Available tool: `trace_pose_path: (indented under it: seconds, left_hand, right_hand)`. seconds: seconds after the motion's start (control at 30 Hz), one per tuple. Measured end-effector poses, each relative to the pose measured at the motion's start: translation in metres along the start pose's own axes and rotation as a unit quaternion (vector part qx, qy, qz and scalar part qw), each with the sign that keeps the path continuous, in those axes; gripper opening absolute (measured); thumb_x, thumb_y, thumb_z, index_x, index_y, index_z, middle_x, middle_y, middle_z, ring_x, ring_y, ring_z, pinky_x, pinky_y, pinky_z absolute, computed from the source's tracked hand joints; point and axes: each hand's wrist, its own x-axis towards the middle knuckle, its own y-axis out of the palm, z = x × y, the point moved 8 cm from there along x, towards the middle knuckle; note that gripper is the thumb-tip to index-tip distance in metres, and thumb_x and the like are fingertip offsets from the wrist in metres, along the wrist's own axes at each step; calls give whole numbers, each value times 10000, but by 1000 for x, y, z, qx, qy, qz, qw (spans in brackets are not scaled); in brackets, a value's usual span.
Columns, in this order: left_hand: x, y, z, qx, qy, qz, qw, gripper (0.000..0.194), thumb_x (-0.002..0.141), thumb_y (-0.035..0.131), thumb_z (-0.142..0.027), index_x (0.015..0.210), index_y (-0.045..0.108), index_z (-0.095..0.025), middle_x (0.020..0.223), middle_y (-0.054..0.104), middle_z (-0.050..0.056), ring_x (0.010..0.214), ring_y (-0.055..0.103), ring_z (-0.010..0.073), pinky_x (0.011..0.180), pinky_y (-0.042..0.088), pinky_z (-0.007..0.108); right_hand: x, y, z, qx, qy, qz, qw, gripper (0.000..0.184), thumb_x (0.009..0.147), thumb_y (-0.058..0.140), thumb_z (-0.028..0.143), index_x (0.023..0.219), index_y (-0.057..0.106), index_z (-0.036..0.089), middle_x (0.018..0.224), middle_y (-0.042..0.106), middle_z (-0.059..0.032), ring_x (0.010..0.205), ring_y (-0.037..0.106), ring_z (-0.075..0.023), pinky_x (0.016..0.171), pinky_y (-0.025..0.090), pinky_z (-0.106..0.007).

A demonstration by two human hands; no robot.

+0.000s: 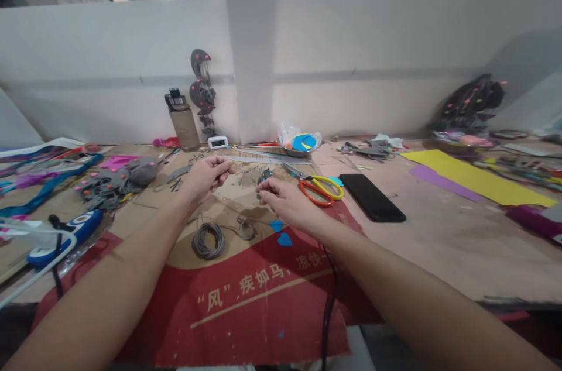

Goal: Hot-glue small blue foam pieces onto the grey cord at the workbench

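Note:
My left hand (211, 177) is raised over the cardboard, thumb and fingertips pinched together. Whatever it may hold is too small to make out. Facing it, my right hand (281, 198) has its fingers curled in and the thumb against them, and I cannot make out anything in its pinch. Just beyond the fingertips lies a row of small thin metal pieces (253, 175). Orange and yellow handled scissors (318, 186) lie beside my right hand. Below the hands are a coil of grey cord (208, 241) and two blue paper hearts (284, 239).
A black phone (372, 198) lies at right, near yellow sheets (476, 178). A water bottle (183, 125) and small white clock (218, 142) stand by the wall. Grey pieces with pink pins (116, 181) lie left. A dark cable (328, 312) hangs over the front edge.

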Motion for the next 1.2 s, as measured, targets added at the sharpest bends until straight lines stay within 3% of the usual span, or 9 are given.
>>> trace_pose_path:
  seconds: [0.17,0.3,0.47,0.73,1.0,1.2]
  left_hand:
    - [-8,21,-2,5,-14,83,996,289,740,686,-394,698,623,-116,445,465,-33,365,311,21,361,166,153]
    - [-17,41,-3,-10,-22,126,992,293,742,689,-398,711,619,-115,508,514,-12,382,330,20,361,165,150]
    - [-19,46,-2,-22,-14,129,991,276,719,716,-381,737,629,-120,604,587,14,399,369,18,373,205,146]
    - [-22,49,-3,-34,-24,137,990,255,712,725,-357,743,625,-124,628,601,13,425,397,22,373,205,139]
    - [-23,53,1,-29,-32,142,989,248,706,723,-346,766,621,-128,658,626,14,439,408,28,377,214,147]
    - [-21,52,5,-47,-42,128,990,230,706,723,-320,790,631,-127,607,590,-5,426,403,25,369,211,141]
  right_hand:
    - [-1,-11,7,-39,-47,-53,997,199,847,495,341,847,605,175,855,629,-34,788,544,-148,717,406,-292]
    - [2,-15,3,86,-28,-74,993,200,854,462,299,929,609,187,848,618,-23,779,566,-137,721,448,-288]
    - [4,3,-6,271,64,-2,960,198,818,491,272,945,611,180,763,580,4,625,539,-91,580,449,-235]
    - [-1,8,-5,330,83,36,940,164,719,656,297,799,620,158,659,570,31,526,494,-59,547,399,-228]
    - [-4,16,-5,400,103,86,907,305,701,691,437,777,610,153,751,593,1,571,515,-63,569,404,-231]
    - [-2,12,-7,385,101,42,916,299,638,752,395,726,584,164,668,564,28,554,497,-67,574,396,-239]
